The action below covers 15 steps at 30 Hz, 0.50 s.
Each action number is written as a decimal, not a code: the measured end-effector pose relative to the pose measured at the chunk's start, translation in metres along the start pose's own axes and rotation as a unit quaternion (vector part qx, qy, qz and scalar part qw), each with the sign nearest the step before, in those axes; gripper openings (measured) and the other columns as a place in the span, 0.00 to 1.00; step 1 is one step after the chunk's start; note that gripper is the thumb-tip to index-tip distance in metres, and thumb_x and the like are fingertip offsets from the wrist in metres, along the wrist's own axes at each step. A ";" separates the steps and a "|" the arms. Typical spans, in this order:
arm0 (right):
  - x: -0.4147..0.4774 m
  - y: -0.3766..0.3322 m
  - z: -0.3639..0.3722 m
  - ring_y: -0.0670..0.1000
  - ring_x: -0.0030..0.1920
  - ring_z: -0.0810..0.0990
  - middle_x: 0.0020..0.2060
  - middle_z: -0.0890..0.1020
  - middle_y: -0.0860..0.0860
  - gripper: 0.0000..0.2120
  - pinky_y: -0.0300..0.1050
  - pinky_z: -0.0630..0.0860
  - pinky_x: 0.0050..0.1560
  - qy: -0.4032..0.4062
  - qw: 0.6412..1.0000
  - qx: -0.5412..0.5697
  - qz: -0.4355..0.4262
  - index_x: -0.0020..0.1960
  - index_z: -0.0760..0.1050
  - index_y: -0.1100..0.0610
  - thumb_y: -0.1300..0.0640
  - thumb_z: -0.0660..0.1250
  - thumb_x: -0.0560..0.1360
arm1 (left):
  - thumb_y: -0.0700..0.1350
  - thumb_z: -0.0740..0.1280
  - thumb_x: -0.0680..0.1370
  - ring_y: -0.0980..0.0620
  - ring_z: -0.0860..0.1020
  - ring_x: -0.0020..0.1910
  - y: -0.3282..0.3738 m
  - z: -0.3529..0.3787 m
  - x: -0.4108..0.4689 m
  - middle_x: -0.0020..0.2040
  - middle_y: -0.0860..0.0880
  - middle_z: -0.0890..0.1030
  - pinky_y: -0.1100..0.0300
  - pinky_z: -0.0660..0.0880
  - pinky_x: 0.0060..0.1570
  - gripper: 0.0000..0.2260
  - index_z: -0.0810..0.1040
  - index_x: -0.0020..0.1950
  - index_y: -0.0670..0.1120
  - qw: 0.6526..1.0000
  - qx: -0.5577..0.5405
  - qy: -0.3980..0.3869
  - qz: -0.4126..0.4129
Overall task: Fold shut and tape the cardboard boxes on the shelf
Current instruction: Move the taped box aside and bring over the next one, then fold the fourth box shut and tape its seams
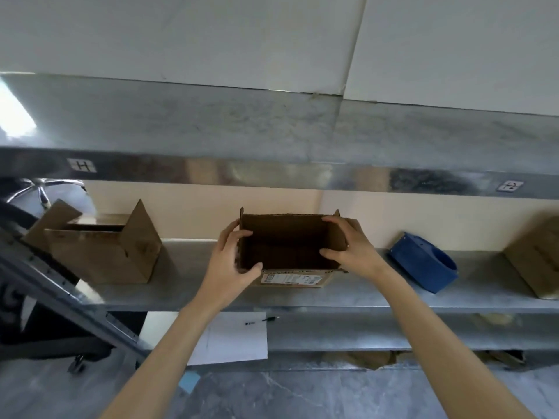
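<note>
An open cardboard box [287, 237] stands on the metal shelf [363, 291], its top flaps up and its inside empty and dark. A white label shows on its front side. My left hand [231, 264] grips the box's left flap, fingers curled over its edge. My right hand [352, 249] grips the right flap, thumb inside the box and fingers over the top edge. A second open box [99, 249] sits to the left with its flaps standing up. A third box [538, 255] shows partly at the right edge.
A blue tape dispenser [423, 264] lies on the shelf right of the middle box. The shelf above [272, 173] hangs low over the boxes. On the lower shelf lie a white sheet [236, 337] and a pen [261, 320]. A chair base [39, 189] shows at far left.
</note>
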State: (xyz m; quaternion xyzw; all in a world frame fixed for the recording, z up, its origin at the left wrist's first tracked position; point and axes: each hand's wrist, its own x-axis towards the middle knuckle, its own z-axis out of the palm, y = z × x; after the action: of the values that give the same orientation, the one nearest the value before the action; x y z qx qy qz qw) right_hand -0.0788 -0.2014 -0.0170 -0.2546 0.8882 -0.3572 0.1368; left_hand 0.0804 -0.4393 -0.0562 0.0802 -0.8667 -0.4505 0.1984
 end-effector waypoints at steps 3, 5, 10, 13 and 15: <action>0.001 -0.002 -0.003 0.55 0.61 0.73 0.65 0.65 0.50 0.29 0.48 0.71 0.61 -0.003 0.999 -0.046 0.006 0.70 0.62 0.37 0.44 0.71 0.73 | 0.48 0.75 0.72 0.63 0.63 0.71 0.001 -0.001 -0.005 0.75 0.59 0.59 0.78 0.62 0.63 0.27 0.68 0.68 0.54 1.000 -0.002 -0.012 0.012; 0.003 -0.003 -0.004 0.55 0.58 0.74 0.64 0.66 0.50 0.29 0.46 0.72 0.56 -0.007 0.998 -0.067 0.007 0.70 0.60 0.36 0.41 0.70 0.74 | 0.48 0.76 0.72 0.61 0.62 0.72 0.001 -0.003 -0.007 0.75 0.60 0.58 0.76 0.62 0.65 0.28 0.68 0.68 0.55 1.000 -0.001 -0.019 0.018; 0.007 -0.004 -0.002 0.57 0.52 0.76 0.61 0.67 0.50 0.29 0.51 0.78 0.52 -0.006 0.996 -0.094 0.011 0.69 0.57 0.37 0.37 0.67 0.74 | 0.54 0.75 0.70 0.60 0.59 0.74 0.005 -0.003 -0.012 0.76 0.63 0.54 0.70 0.64 0.67 0.30 0.67 0.69 0.57 0.998 0.019 -0.041 0.032; 0.009 -0.004 0.002 0.56 0.51 0.76 0.61 0.68 0.50 0.30 0.47 0.77 0.48 0.009 0.994 -0.106 0.002 0.70 0.56 0.39 0.37 0.66 0.74 | 0.54 0.76 0.69 0.60 0.58 0.75 0.004 -0.004 -0.014 0.76 0.64 0.52 0.73 0.62 0.67 0.32 0.66 0.69 0.58 0.998 0.034 -0.049 0.027; 0.009 -0.003 0.006 0.57 0.54 0.77 0.63 0.68 0.51 0.30 0.44 0.73 0.48 0.019 0.994 -0.112 -0.009 0.70 0.56 0.40 0.37 0.66 0.74 | 0.53 0.77 0.69 0.59 0.58 0.75 0.004 -0.005 -0.014 0.76 0.64 0.51 0.75 0.61 0.66 0.33 0.65 0.69 0.58 0.998 0.039 -0.052 0.024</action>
State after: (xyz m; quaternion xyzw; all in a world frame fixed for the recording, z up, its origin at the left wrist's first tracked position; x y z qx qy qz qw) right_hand -0.0831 -0.2116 -0.0196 -0.2689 0.9228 -0.2618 0.0872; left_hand 0.0952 -0.4365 -0.0541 0.0436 -0.8945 -0.4148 0.1610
